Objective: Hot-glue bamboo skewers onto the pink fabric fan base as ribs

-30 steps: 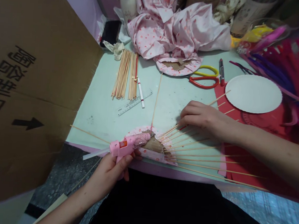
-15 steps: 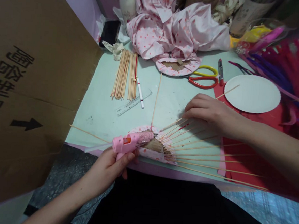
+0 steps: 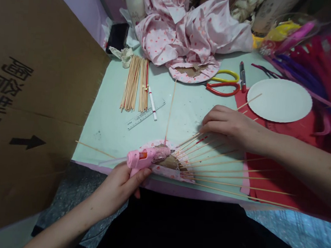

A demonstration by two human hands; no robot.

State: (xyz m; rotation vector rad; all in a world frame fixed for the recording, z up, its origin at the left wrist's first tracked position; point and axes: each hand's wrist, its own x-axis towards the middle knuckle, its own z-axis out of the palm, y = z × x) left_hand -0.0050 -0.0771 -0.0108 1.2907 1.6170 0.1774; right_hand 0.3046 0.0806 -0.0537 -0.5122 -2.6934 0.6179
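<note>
My left hand (image 3: 129,182) is wrapped round the handle of a pink hot glue gun (image 3: 142,157). Its nozzle lies over a half-round cardboard piece (image 3: 170,163) edged with pink spotted fabric, at the front of the table. From that piece several thin wooden sticks (image 3: 225,163) fan out to the right, one stick (image 3: 170,111) points away from me, and another stick (image 3: 92,148) points left. My right hand (image 3: 222,122) is closed on one stick (image 3: 188,140) of the fan, whose inner end meets the cardboard near the nozzle. The fingertips are partly hidden.
A bundle of sticks (image 3: 132,84), a clear ruler (image 3: 146,115) and a white pen (image 3: 152,103) lie behind. Farther back are scissors (image 3: 223,88) and crumpled spotted fabric (image 3: 189,31). A white oval plate (image 3: 279,100) rests on red sheets (image 3: 283,147). A large cardboard box (image 3: 42,104) stands left.
The view has shifted slightly. The glue gun's body sits a little farther right against the cardboard piece. The right hand keeps its hold on the stick, almost unmoved.
</note>
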